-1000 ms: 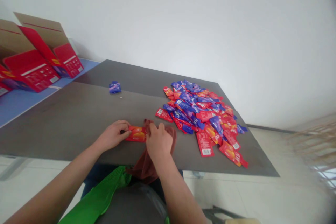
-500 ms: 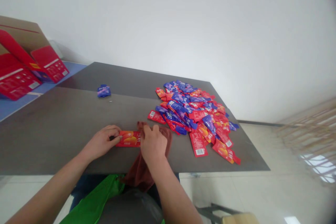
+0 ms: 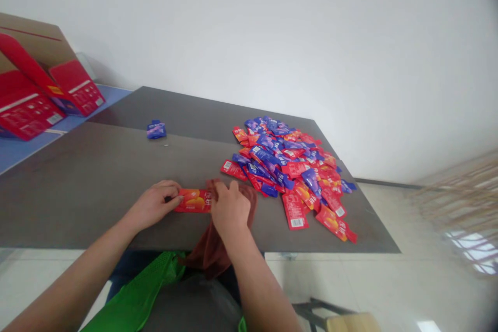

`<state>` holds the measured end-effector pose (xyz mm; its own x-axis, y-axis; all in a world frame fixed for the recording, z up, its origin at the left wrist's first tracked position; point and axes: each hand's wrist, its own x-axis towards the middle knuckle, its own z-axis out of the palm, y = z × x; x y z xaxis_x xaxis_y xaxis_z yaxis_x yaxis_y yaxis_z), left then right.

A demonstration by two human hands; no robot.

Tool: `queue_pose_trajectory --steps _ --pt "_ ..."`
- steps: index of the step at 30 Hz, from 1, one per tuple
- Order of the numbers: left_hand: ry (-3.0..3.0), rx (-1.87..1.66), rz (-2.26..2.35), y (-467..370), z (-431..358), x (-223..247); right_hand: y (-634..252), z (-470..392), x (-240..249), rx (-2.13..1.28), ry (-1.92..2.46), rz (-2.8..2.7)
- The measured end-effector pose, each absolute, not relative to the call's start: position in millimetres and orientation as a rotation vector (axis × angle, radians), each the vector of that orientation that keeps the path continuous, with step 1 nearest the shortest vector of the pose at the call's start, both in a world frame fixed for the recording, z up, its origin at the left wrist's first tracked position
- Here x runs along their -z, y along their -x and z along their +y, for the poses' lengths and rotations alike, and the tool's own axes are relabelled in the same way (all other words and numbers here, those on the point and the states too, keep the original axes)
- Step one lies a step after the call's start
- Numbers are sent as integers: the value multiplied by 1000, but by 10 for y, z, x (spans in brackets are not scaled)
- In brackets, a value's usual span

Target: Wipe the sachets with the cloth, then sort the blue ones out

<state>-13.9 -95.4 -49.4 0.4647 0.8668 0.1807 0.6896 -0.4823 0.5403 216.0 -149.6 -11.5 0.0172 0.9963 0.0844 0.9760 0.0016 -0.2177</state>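
Observation:
A red packet with orange fruit pictures [image 3: 193, 201] lies flat on the dark table [image 3: 97, 176] near its front edge. My left hand [image 3: 157, 204] pinches the packet's left end between thumb and fingers. Over the packet's right end, my right hand [image 3: 230, 207] has its fingers closed on a brown cloth [image 3: 210, 249], which hangs down over the table edge. To the right spreads a pile of red and purple packets [image 3: 272, 158].
One purple packet [image 3: 156, 129] lies alone at the back left. Open red cartons [image 3: 31, 106] stand on a blue surface [image 3: 19, 153] at the far left. A stool [image 3: 352, 322] is below the table at the right, beside wooden slats [image 3: 467, 207].
The whole view has shifted slightly. Both hands keep nearly the same place and grip on the packet and the cloth.

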Motion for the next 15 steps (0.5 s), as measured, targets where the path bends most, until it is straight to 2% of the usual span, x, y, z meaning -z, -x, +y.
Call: queue_pose_trajectory --steps 4,11,15 --pt "-2322 -594 1299 115 -976 461 -1782 -1579 179 -237 1855 -2239" --pt "-2311 -598 1320 146 -962 507 -2391 -1416 233 -194 2258 -1951" --pt "-2327 -603 1311 137 -964 502 -2217 -1457 54 -202 2050 -2019"
